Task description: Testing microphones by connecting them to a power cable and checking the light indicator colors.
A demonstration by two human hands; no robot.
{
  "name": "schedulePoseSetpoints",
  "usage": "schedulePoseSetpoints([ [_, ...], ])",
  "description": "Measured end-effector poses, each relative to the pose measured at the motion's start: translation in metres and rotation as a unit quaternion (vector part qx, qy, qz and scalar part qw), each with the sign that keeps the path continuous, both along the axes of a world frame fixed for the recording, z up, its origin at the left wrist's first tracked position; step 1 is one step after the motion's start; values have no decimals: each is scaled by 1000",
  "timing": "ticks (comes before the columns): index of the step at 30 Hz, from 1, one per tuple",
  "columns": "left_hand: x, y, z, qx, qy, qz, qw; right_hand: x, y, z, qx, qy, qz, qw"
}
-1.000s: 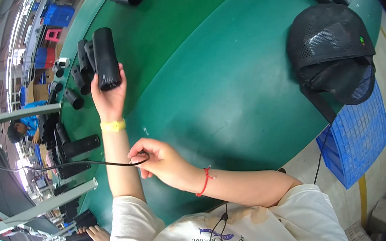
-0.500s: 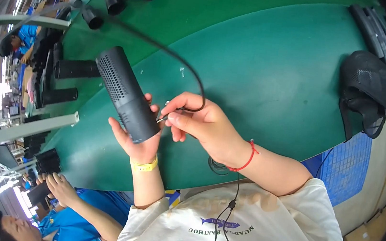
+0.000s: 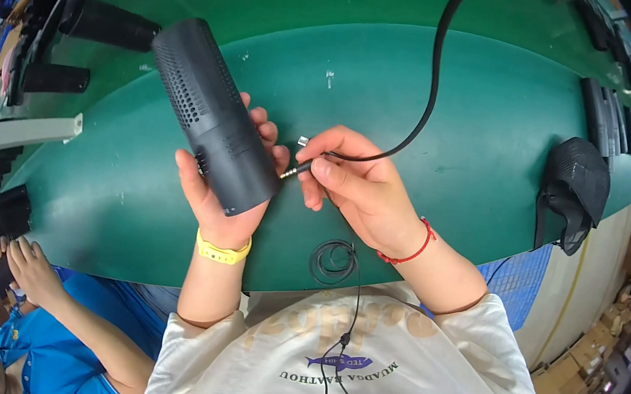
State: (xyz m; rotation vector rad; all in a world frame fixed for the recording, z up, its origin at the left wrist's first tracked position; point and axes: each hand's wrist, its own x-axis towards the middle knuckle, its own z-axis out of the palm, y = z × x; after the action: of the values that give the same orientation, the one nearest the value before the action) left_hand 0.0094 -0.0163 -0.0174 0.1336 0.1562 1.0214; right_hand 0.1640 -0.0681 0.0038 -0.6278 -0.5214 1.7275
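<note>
My left hand is wrapped round a black cylinder-shaped device with a perforated grille on its upper half, tilted so its top leans up and left. In my right hand, thumb and finger pinch a black audio jack plug. Its metal tip points at the lower right side of the device, very close to it; whether they touch I cannot tell. A small metal connector sticks out by the right index finger. From that hand a black cable curves up to the top edge.
A green table lies beneath my hands. At its right is a black mesh cap-like item. More black cylinders stand at the far left. A coiled thin black cord lies near my shirt. At lower left, a co-worker's hand holds a dark object.
The whole view has swung, so the table and cable sit differently in it. Both hands keep their holds; the jack's tip stays close to the device's lower side.
</note>
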Motion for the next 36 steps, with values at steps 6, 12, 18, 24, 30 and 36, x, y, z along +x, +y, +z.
schedulePoseSetpoints([
  [6,0,4,0,116,-11,-39,992,1,0,1,-19,8,-14,1000],
  [12,0,3,3,37,36,-35,998,4,0,6,-14,10,-15,1000],
  [18,3,1,-3,40,9,-31,999,3,-1,8,-22,3,-8,1000],
  [24,2,2,-4,29,13,-19,999,4,-2,8,-11,0,17,1000],
  [30,2,1,-4,67,18,-18,997,6,-1,7,-11,-26,49,998],
  [36,6,-4,6,131,49,20,990,-5,1,4,-51,39,28,998],
])
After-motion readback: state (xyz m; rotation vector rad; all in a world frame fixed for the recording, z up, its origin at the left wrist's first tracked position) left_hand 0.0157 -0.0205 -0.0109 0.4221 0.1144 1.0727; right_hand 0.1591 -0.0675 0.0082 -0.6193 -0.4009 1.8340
